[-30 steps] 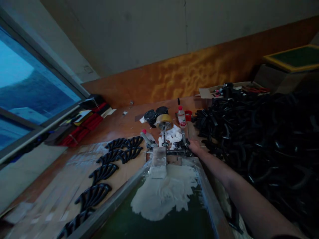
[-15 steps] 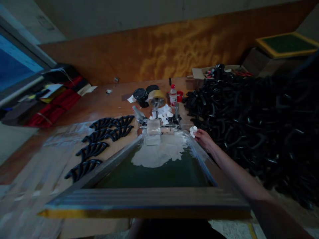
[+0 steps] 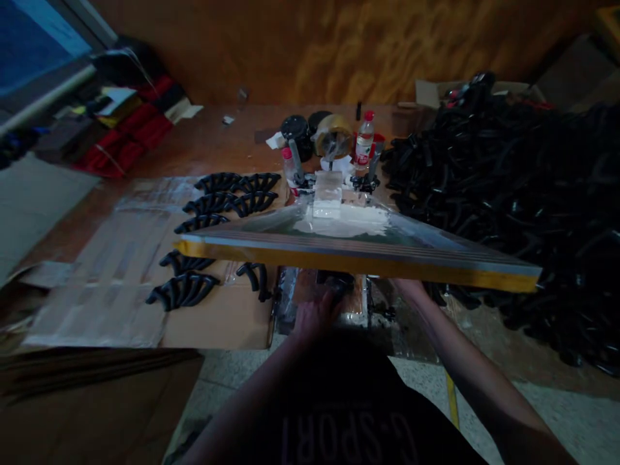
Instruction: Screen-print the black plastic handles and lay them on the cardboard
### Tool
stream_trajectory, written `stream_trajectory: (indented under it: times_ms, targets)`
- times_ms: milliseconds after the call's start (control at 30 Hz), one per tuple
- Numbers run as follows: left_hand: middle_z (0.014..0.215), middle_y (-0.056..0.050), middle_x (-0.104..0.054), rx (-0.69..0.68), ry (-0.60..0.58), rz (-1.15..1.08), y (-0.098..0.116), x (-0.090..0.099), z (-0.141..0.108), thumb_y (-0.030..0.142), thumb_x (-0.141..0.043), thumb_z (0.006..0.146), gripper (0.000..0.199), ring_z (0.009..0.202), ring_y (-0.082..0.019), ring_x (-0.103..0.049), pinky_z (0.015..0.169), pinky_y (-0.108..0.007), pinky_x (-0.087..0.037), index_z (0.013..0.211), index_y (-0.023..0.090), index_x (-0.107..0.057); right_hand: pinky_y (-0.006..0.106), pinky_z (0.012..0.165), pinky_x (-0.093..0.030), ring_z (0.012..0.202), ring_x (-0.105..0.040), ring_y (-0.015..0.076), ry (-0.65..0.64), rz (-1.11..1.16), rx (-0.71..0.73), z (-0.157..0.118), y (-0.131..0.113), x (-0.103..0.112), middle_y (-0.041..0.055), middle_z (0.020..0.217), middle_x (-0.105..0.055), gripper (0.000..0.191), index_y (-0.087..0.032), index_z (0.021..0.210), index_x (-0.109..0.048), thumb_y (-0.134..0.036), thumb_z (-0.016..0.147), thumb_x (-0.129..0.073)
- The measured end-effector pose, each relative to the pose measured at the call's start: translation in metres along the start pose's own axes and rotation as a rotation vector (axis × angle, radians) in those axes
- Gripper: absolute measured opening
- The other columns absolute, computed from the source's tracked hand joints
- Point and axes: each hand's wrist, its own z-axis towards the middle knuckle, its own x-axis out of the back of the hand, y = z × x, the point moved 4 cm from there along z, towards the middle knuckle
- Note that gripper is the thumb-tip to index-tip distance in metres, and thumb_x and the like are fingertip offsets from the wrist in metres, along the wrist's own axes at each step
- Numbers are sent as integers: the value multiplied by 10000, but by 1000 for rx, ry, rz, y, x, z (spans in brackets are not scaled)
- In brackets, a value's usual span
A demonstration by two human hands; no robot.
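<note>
The screen-printing frame (image 3: 358,257) is tilted up before me, its front edge raised and white ink (image 3: 346,223) lying at the far end of its mesh. Beneath it, my left hand (image 3: 314,316) is closed on a black curved plastic handle (image 3: 340,283) at the small printing base (image 3: 358,316). My right hand (image 3: 409,289) reaches under the frame's front edge, its fingers hidden by the frame. Whether it holds anything is not visible. Near my left hand, a pair of black handles (image 3: 256,279) lies on the cardboard (image 3: 223,323).
Rows of black handles (image 3: 186,290) lie on the cardboard at left. A big heap of black handles (image 3: 508,206) fills the right side. Behind the frame stand bottles with red caps (image 3: 364,145), a tape roll (image 3: 334,137) and a black jar (image 3: 295,132). Red bundles (image 3: 121,142) lie at far left.
My right hand, which held a crumpled white tissue beside the frame, has moved down under its front edge. The frame has tilted up. My left hand has come into view at the base.
</note>
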Motion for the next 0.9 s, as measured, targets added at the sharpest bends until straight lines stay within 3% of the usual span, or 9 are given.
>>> stream_trajectory:
  times_ms: [233,400,700,900]
  targets:
    - [941,-109,-746,35,-44,35,-6,5,-6,576,-334,940,514,856,-275,-711,733,-359,-518,1292,275,-557,300,700,-482,718,-605,173,-286,3,42,-27,-23,-62,2,748,-665,290,-203,760,-628,-455,651,-721]
    - [926,-91,-754,45,-60,17,-7,6,-2,568,-390,927,491,852,-278,-716,742,-368,-518,1316,312,-544,253,605,-425,611,-541,138,-402,-148,92,-39,-35,-85,-29,640,-604,243,-206,661,-577,-407,662,-712]
    - [983,-105,-738,70,-120,-37,-7,9,-2,573,-391,930,513,911,-248,-697,813,-345,-500,1329,285,-538,266,622,-415,614,-569,154,-356,-390,121,-28,-37,-101,-29,631,-631,249,-229,616,-597,-437,731,-671]
    - [932,-118,-743,61,-101,2,-6,9,-2,593,-352,930,518,873,-281,-710,760,-370,-513,1274,276,-574,282,664,-443,648,-596,170,-324,-455,204,-29,-38,-101,-18,666,-664,222,-246,685,-647,-446,780,-643]
